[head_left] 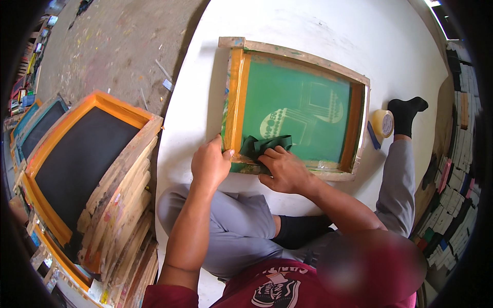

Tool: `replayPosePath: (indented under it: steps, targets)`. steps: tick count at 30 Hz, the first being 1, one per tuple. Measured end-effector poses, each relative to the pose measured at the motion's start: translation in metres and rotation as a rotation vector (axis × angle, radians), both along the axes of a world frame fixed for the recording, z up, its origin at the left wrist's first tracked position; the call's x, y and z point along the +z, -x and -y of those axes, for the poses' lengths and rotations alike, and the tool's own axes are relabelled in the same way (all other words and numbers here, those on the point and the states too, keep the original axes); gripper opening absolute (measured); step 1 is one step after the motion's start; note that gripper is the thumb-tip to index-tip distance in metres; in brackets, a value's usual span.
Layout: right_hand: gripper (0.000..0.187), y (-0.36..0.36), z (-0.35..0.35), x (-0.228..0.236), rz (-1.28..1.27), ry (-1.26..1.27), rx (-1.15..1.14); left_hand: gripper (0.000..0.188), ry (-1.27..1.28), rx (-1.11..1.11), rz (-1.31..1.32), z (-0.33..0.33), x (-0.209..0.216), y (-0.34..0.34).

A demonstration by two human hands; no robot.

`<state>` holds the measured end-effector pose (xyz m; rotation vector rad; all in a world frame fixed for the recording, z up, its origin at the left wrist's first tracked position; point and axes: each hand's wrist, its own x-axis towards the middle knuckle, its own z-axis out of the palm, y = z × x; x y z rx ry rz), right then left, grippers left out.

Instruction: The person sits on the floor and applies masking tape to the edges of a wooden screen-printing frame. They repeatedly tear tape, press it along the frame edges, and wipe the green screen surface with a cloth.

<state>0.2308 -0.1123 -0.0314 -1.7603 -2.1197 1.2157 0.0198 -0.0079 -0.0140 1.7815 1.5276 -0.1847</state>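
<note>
A wooden-framed printing screen (359, 82) with green mesh and a pale pattern lies on a white sheet (287, 20) in front of my crossed legs. Orange tape lines its left and right inner edges. My left hand (209, 165) grips the near left corner of the frame. My right hand (284, 168) presses a dark green cloth (259, 145) against the mesh at the near edge, fingers spread over it.
A tall stack of wooden screen frames (118, 205) stands at my left, the top one orange-edged with dark mesh. A roll of clear tape (382, 123) and a blue tool (373, 135) lie right of the screen, by my socked foot (405, 113). Shelves of stacked items (459, 154) line the right.
</note>
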Motion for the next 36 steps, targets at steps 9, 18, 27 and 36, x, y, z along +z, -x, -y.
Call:
replayPosePath:
  steps: [9,18,27,36]
  targets:
    - [0.045,0.042,-0.01,-0.008,-0.007,-0.12,-0.025,0.035,-0.064,-0.015,-0.009,0.004,-0.005,0.001]
    - [0.055,0.066,-0.014,-0.01,0.008,-0.155,-0.026,0.034,-0.084,-0.025,-0.02,0.003,-0.002,-0.003]
    - [0.068,-0.038,0.049,0.012,0.247,-0.048,-0.167,0.029,-0.074,0.037,0.006,0.007,-0.009,0.002]
    - [0.043,-0.12,0.088,0.022,0.436,0.149,-0.343,0.03,-0.11,0.001,-0.025,0.008,-0.011,0.0]
